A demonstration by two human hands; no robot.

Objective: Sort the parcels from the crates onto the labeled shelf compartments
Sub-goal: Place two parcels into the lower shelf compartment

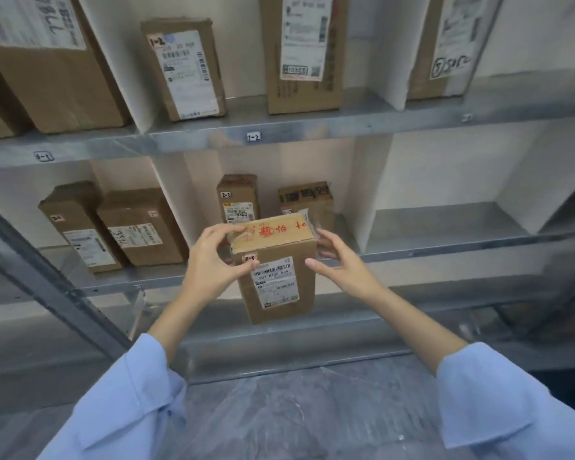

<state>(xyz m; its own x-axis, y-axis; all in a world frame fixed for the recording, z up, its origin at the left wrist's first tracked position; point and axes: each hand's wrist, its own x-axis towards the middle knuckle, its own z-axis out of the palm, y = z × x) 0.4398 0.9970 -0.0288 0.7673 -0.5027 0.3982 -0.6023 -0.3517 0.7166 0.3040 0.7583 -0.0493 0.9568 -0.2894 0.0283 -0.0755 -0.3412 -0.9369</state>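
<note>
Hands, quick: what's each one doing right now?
Left hand: holding the cardboard box at its top corner.
Right hand: open, fingers straight by the box's right edge.

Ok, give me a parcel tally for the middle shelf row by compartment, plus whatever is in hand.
Left compartment parcels: 2
Middle compartment parcels: 2
Right compartment, parcels in view: 0
2-3 parcel in the left hand grip: 1
Total: 5
</note>
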